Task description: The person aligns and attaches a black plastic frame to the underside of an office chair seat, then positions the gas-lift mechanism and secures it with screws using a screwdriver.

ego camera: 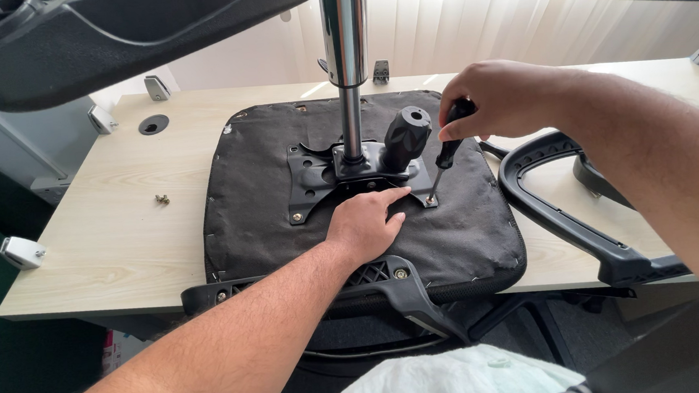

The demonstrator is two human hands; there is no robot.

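Right hand (pixel 499 97) grips black-handled screwdriver (pixel 445 156) upright.

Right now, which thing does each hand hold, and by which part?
Right hand grips the screwdriver by its black handle. Left hand holds nothing; it presses flat on the seat underside.

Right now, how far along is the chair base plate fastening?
Done: the black mounting plate with the chrome gas cylinder sits on the upturned seat cushion. In hand: the right hand drives a screwdriver into the plate's near-right corner; the left hand braces the seat. Left: loose screws lie on the table, and a detached armrest lies beside the seat.
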